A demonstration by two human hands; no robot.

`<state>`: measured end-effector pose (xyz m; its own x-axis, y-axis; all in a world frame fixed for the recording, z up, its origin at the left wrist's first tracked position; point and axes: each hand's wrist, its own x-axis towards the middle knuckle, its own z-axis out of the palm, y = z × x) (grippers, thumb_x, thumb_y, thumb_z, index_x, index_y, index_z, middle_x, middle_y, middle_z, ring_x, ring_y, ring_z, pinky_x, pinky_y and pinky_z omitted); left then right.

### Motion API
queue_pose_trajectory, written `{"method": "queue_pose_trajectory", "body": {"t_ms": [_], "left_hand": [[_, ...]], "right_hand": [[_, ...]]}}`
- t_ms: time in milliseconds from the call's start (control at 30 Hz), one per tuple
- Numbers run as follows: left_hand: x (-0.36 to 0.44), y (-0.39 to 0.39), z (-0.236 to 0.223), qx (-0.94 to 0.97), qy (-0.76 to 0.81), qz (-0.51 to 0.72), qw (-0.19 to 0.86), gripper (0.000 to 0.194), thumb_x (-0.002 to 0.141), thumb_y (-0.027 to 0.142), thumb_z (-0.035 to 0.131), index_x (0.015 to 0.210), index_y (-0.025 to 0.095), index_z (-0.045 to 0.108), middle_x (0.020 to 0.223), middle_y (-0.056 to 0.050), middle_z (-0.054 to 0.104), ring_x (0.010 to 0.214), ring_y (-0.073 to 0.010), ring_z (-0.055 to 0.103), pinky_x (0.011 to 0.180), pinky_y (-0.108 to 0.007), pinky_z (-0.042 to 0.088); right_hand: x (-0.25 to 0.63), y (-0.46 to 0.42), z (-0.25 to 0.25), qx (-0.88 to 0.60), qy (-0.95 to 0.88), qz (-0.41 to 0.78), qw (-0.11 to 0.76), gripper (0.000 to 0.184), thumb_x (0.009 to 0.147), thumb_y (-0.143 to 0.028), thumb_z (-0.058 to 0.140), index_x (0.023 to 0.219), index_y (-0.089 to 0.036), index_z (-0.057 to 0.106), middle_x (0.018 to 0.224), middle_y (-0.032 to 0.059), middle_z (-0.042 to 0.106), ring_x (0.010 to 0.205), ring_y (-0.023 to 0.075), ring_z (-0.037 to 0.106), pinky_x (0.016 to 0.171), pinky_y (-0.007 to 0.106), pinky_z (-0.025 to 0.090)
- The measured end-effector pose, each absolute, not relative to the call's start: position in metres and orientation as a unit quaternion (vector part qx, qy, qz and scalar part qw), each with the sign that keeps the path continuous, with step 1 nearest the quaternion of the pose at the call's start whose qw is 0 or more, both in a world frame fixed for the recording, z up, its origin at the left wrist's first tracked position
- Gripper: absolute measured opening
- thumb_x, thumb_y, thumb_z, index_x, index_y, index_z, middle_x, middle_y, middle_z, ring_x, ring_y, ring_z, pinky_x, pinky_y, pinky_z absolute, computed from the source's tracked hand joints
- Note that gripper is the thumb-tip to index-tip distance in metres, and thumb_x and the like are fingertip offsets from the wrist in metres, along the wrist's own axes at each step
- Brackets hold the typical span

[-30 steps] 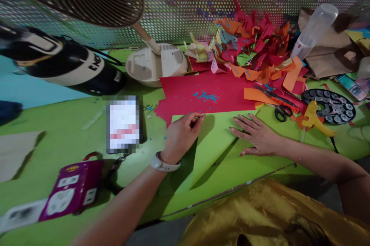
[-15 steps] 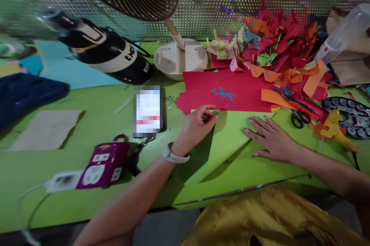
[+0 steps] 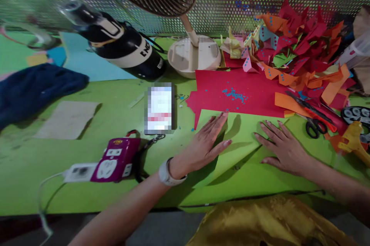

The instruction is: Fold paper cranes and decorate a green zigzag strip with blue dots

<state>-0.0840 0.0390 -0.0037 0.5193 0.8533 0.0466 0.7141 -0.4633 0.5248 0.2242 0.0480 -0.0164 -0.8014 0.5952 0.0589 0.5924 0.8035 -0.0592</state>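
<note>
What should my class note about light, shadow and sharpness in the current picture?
Head view: the left hand casts a shadow on the green paper; the phone-like device is pixelated, its bright screen unreadable; the green table carries a pale sheen nearby; the black bottle looks soft at its top.

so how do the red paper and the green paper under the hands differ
The red paper is scattered with blue bits, while the green paper shows none. The red paper looks flat, while the green paper has a raised edge casting a shadow. Both lie on the table.
</note>
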Motion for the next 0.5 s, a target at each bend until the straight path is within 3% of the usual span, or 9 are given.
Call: {"method": "queue_pose_trajectory", "body": {"t_ms": [167,300,500], "left_hand": [[-0.0905,0.0414,-0.0024,0.841,0.457,0.148,0.250,0.062,0.104,0.043,0.031,0.159,0.028,0.007,0.164,-0.009,0.023,0.150,-0.0249,0.025,0.121,-0.048,0.027],[-0.0913,0.0409,-0.0052,0.855,0.441,0.140,0.236,0.058,0.103,0.046,0.035,0.157,0.031,0.021,0.166,-0.006,0.016,0.151,-0.0264,0.021,0.123,-0.050,0.022],[-0.0926,0.0395,-0.0092,0.867,0.421,0.136,0.229,0.063,0.102,0.050,0.033,0.158,0.028,0.016,0.166,-0.007,0.014,0.152,-0.0284,0.015,0.123,-0.052,0.020]], "right_hand": [[0.2246,0.0489,-0.0158,-0.310,-0.950,0.013,0.041,0.073,0.094,-0.063,0.045,0.153,-0.021,0.036,0.158,0.0168,0.035,0.147,0.0358,0.029,0.114,0.060,0.031],[0.2260,0.0495,-0.0158,-0.309,-0.950,0.009,0.035,0.073,0.094,-0.064,0.044,0.154,-0.022,0.034,0.158,0.0164,0.035,0.147,0.0355,0.028,0.114,0.060,0.032],[0.2265,0.0489,-0.0137,-0.294,-0.954,-0.019,0.047,0.072,0.096,-0.065,0.036,0.151,-0.018,0.039,0.156,0.0145,0.039,0.147,0.0352,0.028,0.115,0.059,0.031]]}}
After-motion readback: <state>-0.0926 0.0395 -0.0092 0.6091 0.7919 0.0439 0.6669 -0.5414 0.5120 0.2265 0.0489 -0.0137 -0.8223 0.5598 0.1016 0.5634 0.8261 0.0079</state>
